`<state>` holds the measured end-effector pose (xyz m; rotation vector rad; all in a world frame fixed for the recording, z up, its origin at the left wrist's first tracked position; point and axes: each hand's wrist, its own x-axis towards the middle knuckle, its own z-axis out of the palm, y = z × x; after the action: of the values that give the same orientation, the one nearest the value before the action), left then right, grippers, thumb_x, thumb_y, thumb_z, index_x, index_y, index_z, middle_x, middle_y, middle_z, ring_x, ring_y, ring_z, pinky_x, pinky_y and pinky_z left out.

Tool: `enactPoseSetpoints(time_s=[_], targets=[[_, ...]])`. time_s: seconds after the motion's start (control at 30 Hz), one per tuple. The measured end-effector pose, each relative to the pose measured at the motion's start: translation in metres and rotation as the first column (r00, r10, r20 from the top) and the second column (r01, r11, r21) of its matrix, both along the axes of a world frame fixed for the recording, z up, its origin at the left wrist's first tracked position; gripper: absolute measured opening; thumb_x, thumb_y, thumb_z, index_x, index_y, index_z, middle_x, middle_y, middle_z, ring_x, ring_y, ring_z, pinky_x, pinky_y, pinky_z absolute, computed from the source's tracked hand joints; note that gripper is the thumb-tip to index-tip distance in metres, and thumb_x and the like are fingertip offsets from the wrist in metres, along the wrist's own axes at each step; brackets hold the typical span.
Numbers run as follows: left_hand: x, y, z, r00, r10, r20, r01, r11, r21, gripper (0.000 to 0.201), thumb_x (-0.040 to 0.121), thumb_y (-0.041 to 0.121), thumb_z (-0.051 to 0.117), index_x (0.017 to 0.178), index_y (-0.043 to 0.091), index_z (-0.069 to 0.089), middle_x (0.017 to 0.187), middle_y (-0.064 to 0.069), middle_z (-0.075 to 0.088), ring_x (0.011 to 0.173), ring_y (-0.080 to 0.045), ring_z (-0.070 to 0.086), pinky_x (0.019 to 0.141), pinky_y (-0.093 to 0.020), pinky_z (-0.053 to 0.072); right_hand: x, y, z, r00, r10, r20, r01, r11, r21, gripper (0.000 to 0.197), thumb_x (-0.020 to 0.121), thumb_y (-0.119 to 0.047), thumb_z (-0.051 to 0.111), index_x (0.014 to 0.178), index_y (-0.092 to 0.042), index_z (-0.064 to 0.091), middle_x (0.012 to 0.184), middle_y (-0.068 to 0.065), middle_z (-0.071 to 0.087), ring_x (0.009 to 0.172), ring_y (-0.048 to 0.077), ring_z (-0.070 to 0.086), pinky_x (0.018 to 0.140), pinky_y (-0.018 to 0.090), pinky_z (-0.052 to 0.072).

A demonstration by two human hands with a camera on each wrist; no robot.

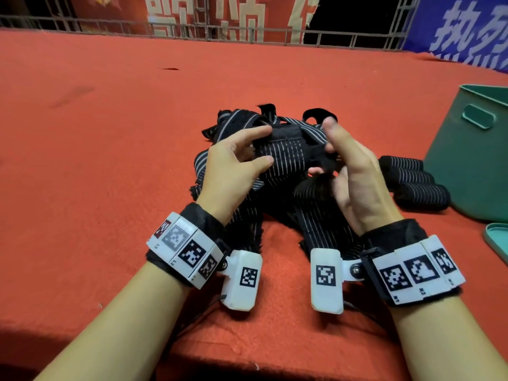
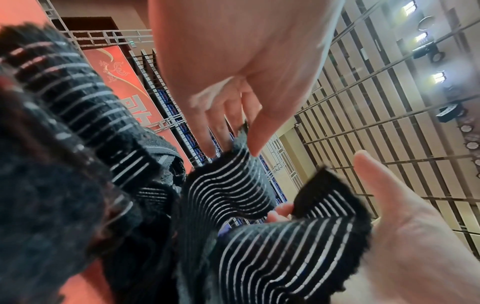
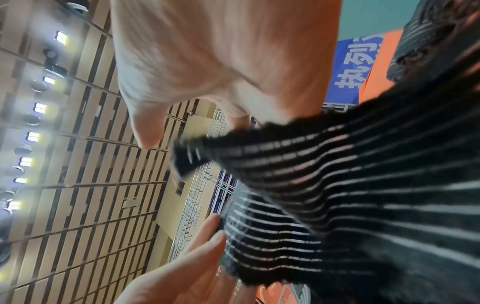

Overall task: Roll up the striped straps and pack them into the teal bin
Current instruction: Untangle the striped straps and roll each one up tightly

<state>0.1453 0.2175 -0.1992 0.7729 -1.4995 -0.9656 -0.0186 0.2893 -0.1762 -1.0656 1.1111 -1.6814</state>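
**Desk:** Start with the head view. Where are the straps?

**Me:** The loose striped straps (image 1: 280,160) sit in a tangled heap at the centre of the frame on the red tabletop (image 1: 110,133), right under my hands. Three rolled straps (image 1: 412,182) lie at right of centre, just beside the teal bin (image 1: 467,166) at the right edge. My left hand (image 1: 233,163) has finger and thumb spread, tips touching the cloth at the heap's left side. My right hand (image 1: 354,174) is curled in on a strap end at the heap's right side.

**Desk:** Left wrist view?

**Me:** One strap (image 2: 233,195) runs up the middle of the frame toward my left fingers (image 2: 255,131), which pinch its frayed top edge. A second length (image 2: 298,246) curves off to the lower right against the other palm.

**Desk:** Right wrist?

**Me:** Blurred, but a strap (image 3: 337,174) crosses from the right edge to the centre, and its end disappears under my right fingers, so I read that hand as gripping it. The left fingertips (image 3: 215,236) touch the strap's lower edge from the bottom of the frame.

**Desk:** What does the next move turn on?

**Me:** In my judgement, the strap's long axis runs toward the bottom of the head view, back to me, with its free end up between both hands. The right hand is nearer the bin, so it should carry the finished roll that way.
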Motion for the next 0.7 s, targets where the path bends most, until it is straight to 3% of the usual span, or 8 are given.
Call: enactPoseSetpoints(time_s=[0.07,0.13,0.23,0.33,0.43,0.57,0.63,0.7], targets=[[0.000,0.001,0.000,1.000,0.003,-0.031,-0.003,1.000,0.007,0.037,0.086,0.001,0.075,0.118,0.018,0.076,0.110,0.008,0.076,0.093,0.002,0.067,0.086,-0.018,0.051,0.003,0.000,0.002,0.999,0.026,0.035,-0.025,0.999,-0.026,0.023,0.091,-0.033,0.066,0.080,-0.012,0.063,0.077,-0.002,0.070,0.072,0.010,0.066,0.066,0.027,0.053],[0.000,0.001,0.001,0.997,0.018,-0.075,-0.016,1.000,0.016,0.030,0.089,0.007,0.073,0.118,0.017,0.077,0.112,0.004,0.077,0.103,-0.007,0.070,0.096,-0.032,0.054,0.001,-0.004,0.002,0.993,-0.060,-0.105,0.053,0.997,-0.062,0.018,0.092,-0.014,0.061,0.077,-0.014,0.071,0.080,-0.004,0.072,0.078,0.009,0.067,0.071,0.025,0.051],[0.001,0.001,0.002,0.993,0.043,-0.111,-0.040,0.999,0.033,0.031,0.089,0.015,0.072,0.120,0.018,0.076,0.115,0.003,0.077,0.113,-0.016,0.070,0.104,-0.045,0.054,-0.007,-0.004,0.002,0.961,-0.140,-0.238,0.122,0.989,-0.087,0.023,0.092,-0.003,0.061,0.084,-0.017,0.077,0.085,0.000,0.076,0.081,0.012,0.069,0.072,0.026,0.053],[0.002,0.000,0.005,0.989,0.055,-0.136,-0.050,0.998,0.043,0.035,0.090,0.022,0.072,0.125,0.022,0.073,0.118,0.005,0.075,0.111,-0.011,0.069,0.099,-0.037,0.055,-0.016,-0.001,0.001,0.934,-0.213,-0.287,0.174,0.972,-0.157,0.021,0.088,-0.002,0.071,0.096,-0.020,0.080,0.096,0.024,0.074,0.080,0.013,0.067,0.076,0.029,0.053],[0.005,0.002,0.013,0.983,0.003,-0.183,0.012,0.997,0.081,0.033,0.096,0.023,0.066,0.128,0.019,0.071,0.119,0.004,0.075,0.107,-0.005,0.068,0.094,-0.028,0.053,-0.018,0.001,0.008,0.866,-0.351,-0.358,0.236,0.915,-0.326,0.024,0.090,-0.004,0.072,0.110,-0.016,0.077,0.114,0.007,0.070,0.090,-0.003,0.066,0.084,0.015,0.049],[0.003,0.008,0.017,0.969,-0.171,-0.178,0.197,0.971,0.139,0.033,0.095,0.035,0.059,0.118,0.018,0.076,0.123,-0.005,0.074,0.122,-0.025,0.066,0.109,-0.054,0.047,-0.010,-0.003,0.014,0.868,-0.222,-0.444,0.082,0.947,-0.311,0.040,0.084,-0.008,0.066,0.121,-0.023,0.070,0.126,-0.005,0.060,0.125,0.013,0.060,0.112,0.033,0.045],[0.001,0.012,0.014,0.967,-0.209,-0.142,0.229,0.963,0.141,0.027,0.095,0.036,0.066,0.113,0.020,0.078,0.118,-0.006,0.076,0.118,-0.027,0.068,0.108,-0.056,0.048,-0.002,-0.004,0.008,0.862,-0.174,-0.477,0.037,0.958,-0.283,0.044,0.081,-0.004,0.067,0.121,-0.021,0.070,0.128,-0.003,0.061,0.124,0.017,0.063,0.110,0.036,0.048],[-0.001,0.015,0.011,0.973,-0.206,-0.103,0.218,0.969,0.118,0.021,0.092,0.024,0.075,0.112,0.020,0.078,0.111,-0.005,0.078,0.110,-0.023,0.072,0.104,-0.050,0.053,0.004,-0.003,0.003,0.886,-0.189,-0.423,0.070,0.957,-0.281,0.042,0.082,0.004,0.071,0.118,-0.019,0.073,0.127,0.000,0.066,0.115,0.015,0.068,0.100,0.031,0.053]])
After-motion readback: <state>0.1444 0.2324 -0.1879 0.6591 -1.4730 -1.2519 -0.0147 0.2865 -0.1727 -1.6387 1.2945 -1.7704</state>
